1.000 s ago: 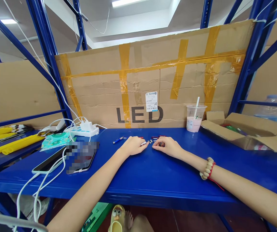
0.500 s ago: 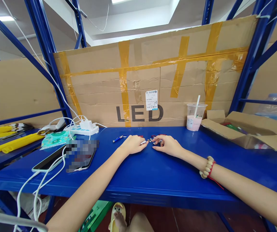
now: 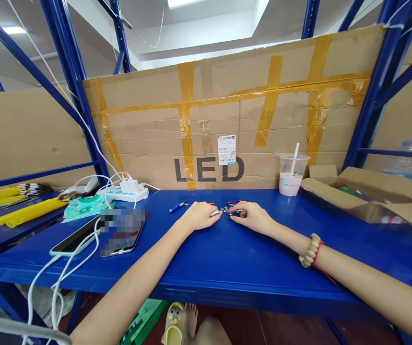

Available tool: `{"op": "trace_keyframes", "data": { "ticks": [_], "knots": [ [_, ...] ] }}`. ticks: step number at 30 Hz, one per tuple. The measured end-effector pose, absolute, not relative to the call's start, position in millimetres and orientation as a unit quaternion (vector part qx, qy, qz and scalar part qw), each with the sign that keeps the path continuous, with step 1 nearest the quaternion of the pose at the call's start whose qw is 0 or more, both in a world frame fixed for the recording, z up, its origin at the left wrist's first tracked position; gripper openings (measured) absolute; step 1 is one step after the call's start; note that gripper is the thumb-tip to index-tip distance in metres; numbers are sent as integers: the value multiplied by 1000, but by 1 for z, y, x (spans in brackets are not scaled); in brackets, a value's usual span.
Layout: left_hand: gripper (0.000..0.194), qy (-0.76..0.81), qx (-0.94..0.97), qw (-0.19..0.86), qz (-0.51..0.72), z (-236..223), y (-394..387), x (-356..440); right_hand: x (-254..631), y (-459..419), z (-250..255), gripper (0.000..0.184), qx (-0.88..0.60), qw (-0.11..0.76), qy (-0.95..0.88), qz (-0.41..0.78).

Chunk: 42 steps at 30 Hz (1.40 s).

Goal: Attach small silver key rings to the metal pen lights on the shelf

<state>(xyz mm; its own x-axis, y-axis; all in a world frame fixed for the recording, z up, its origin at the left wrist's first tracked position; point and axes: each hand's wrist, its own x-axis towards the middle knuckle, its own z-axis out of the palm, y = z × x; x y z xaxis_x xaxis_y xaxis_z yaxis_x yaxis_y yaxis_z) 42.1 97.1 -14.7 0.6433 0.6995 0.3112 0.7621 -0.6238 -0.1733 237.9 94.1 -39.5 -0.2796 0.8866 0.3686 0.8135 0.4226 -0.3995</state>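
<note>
My left hand [image 3: 202,215] rests on the blue tabletop [image 3: 206,258], its fingers closed round a small silver tube-shaped piece [image 3: 214,212]. Facing it, my right hand [image 3: 254,216] has thumb and index finger bent together low at the table; what is between them is too small to make out. Several small round silver pieces [image 3: 225,209], like button cells, lie between the two hands. A slim blue metal penlight-like tube [image 3: 176,207] lies left of my left hand. Red slim tubes [image 3: 231,203] show partly behind my hands.
Two phones, one a black-screened phone [image 3: 79,235], lie at left beside white cables and a power strip [image 3: 130,191]. A drink cup [image 3: 290,179] with a straw and an open carton [image 3: 367,196] stand at right. A cardboard sheet [image 3: 148,134] closes the back between blue posts.
My right thumb and index finger have come closer together, low at the small pieces. My left hand stays in place. Below the table, a foot has come out of the yellow slipper.
</note>
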Motion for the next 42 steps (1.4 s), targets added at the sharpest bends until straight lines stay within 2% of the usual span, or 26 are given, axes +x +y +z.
{"op": "trace_keyframes", "data": {
  "ticks": [19,30,36,42],
  "knots": [
    [41,-401,-898,134,-122,-16,99,41,235,87,-33,24,-564,215,-795,51],
    [48,-409,-896,116,-124,-12,93,46,236,88,-33,20,-540,224,-810,45],
    [42,-398,-902,116,-122,-11,91,48,235,83,-30,22,-517,210,-830,-10],
    [35,-409,-899,108,-114,-12,93,47,234,85,-34,24,-510,247,-824,12]
  ]
}}
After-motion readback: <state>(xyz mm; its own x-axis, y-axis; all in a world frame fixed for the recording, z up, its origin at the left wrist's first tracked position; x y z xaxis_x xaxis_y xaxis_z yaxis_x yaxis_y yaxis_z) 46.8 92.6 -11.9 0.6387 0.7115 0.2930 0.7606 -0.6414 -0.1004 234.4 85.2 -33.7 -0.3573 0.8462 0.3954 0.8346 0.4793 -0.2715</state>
